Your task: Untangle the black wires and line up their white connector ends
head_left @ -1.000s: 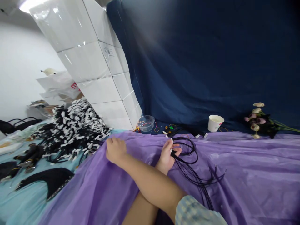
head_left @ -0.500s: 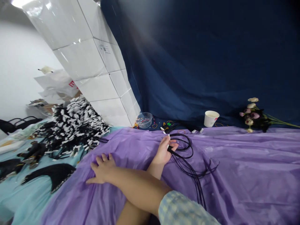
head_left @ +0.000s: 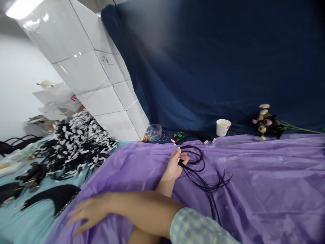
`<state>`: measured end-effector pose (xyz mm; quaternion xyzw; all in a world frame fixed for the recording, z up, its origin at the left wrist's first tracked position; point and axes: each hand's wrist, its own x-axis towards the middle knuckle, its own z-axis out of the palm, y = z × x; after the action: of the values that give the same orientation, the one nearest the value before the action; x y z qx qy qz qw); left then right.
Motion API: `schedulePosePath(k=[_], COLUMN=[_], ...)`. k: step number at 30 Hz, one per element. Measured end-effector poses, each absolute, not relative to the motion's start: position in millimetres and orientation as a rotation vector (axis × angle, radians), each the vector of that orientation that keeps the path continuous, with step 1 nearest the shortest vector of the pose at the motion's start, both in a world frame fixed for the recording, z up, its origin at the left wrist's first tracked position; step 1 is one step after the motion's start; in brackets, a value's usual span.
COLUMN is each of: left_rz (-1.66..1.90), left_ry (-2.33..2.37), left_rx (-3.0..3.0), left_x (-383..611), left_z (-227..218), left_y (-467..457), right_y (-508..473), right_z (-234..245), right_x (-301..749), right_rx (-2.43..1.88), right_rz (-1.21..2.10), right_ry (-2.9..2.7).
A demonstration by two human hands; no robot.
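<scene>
While your arms cross, right over left, the cords [head_left: 208, 188] lie at your left hand [head_left: 175, 166], over the middle of the purple cloth [head_left: 269, 189]. That hand is palm up, thumb and fingers partly curled, with a hold on the cords close by their white tabs [head_left: 179, 160]. Your right hand [head_left: 90, 210] is well off to the left and nearer your body, fingers spread, nothing visible in its grasp; blur hides whether it touches the cloth. From it the cords lie right and far, past the crossing of your forearms, so your left hand is clearly the nearer one. Their long axis runs from your left fingers toward the right and near side. The tabbed end sits in your grip, one slack length trails toward you, a tuft of loose ends points right, and a coil loops out on the far right of the grip, toward the cup [head_left: 223, 128]. Over on the left, far beyond your right hand, is the pile [head_left: 83, 135] of black-and-white pieces.
</scene>
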<state>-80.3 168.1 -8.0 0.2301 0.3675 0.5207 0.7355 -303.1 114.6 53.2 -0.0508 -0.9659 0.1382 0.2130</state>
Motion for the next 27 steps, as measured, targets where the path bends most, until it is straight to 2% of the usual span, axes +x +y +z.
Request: schedulePosePath(k=[1,6,9,22,27], left_rz=[1.142,1.125,1.129,1.145,1.157], left_ry=[0.802,0.785,0.793,0.849,0.856], left_rx=[0.501,0.488,0.463,0.486,0.561], left_x=[-80.9,-79.1,-79.0,-77.2,-71.8], left_z=[-7.8,-5.5,-5.1,0.5,1.4], left_y=[168.2,169.2,169.2,167.8,165.7], right_y=[129.4,187.9,201.7,214.2,198.6], right_z=[55.4,38.9,22.2,30.0,51.4], right_x=[-296.3,-260.1,-255.3,-237.0,-218.9], right_rx=[-0.073,-0.668,-0.856,-0.905,-0.968], right_rz=[0.312,0.317,0.397,0.425,0.381], right_ry=[-2.708,-2.554,-2.608,-2.519,-2.421])
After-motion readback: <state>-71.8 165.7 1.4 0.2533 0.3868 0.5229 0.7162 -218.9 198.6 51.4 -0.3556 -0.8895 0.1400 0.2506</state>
